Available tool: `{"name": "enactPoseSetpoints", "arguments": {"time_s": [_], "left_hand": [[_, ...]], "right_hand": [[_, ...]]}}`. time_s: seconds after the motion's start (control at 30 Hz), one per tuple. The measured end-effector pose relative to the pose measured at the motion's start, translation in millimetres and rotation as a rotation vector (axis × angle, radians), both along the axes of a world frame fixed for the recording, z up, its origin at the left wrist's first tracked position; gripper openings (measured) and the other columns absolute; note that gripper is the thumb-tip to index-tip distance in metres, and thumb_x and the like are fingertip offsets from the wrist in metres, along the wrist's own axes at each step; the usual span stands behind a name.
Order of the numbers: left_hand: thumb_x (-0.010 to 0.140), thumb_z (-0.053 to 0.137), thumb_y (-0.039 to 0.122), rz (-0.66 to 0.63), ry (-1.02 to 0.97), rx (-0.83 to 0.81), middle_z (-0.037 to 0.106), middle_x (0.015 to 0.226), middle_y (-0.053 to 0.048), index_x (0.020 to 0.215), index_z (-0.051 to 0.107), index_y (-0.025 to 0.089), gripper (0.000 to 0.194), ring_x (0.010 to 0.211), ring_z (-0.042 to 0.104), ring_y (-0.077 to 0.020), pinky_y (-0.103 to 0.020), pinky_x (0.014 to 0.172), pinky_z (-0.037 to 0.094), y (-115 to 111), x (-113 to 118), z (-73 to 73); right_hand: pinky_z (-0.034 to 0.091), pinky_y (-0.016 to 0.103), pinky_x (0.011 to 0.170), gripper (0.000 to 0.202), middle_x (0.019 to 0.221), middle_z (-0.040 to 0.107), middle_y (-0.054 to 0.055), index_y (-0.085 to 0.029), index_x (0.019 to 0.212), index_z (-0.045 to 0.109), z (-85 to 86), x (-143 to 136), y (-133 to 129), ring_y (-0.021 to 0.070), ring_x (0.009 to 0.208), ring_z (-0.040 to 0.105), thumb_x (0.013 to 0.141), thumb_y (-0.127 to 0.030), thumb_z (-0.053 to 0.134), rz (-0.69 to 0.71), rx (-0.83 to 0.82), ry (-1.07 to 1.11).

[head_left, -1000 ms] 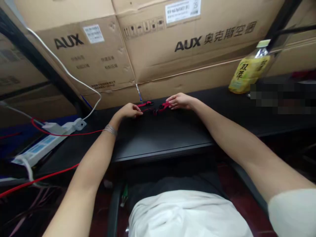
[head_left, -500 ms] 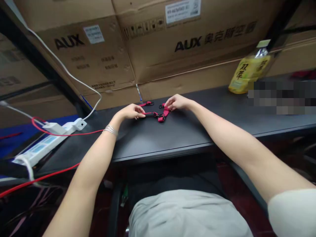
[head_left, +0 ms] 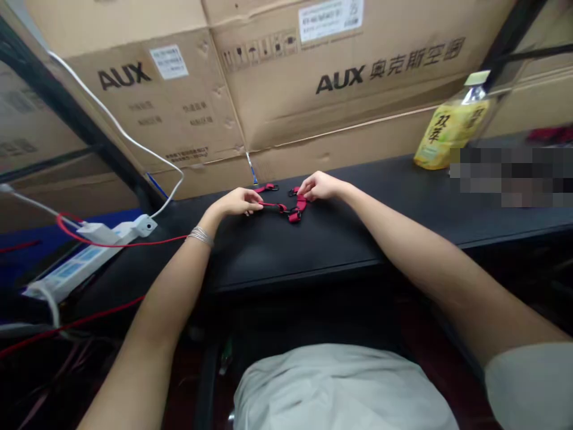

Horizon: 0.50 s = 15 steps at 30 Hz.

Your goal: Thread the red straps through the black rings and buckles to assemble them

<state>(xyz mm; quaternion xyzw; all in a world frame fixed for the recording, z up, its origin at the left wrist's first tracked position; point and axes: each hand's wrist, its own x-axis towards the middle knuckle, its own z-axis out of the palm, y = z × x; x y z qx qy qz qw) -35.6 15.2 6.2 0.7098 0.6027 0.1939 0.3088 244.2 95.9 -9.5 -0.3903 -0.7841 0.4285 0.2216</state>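
Observation:
A red webbing strap (head_left: 301, 203) with black buckles or rings lies on the black tabletop (head_left: 286, 251), between my two hands. My left hand (head_left: 239, 202) pinches one narrow end of it, which runs level to a black ring near the middle. On the other side, my right hand (head_left: 319, 186) grips the strap's wider part between thumb and fingers. A folded red end hangs at the lower middle of the strap. Just behind my left hand shows another red piece (head_left: 265, 187) with a black ring; whether it joins the same strap is hidden.
Large cardboard boxes (head_left: 286, 119) stand along the back edge. At the right is a yellow-labelled drink bottle (head_left: 452, 125), beside a blurred-out patch. A white power strip (head_left: 85, 257) with a plugged-in charger lies at the left, with white and red cables (head_left: 129, 243) near my left forearm.
Both hands stay almost where they were, still on the strap. The folded lower end of the strap has shifted very slightly to the right.

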Motion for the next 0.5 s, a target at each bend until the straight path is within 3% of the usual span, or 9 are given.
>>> {"name": "enactPoseSetpoints", "arguments": {"time_s": [0.5], "left_hand": [[0.062,0.081,0.047,-0.018,-0.012,-0.019,0.070,0.077,-0.005,0.095,0.071,0.014,0.047,0.062,0.061,-0.0135,-0.026,0.060,0.050,-4.9,7.9,3.8]], "right_hand": [[0.056,0.022,0.068,0.022,0.079,0.073,0.006,-0.010,0.086,0.076,-1.5,-0.6,0.9,0.0116,0.066,0.063,0.066,-0.001,0.074,0.009,0.025,-0.012]]}}
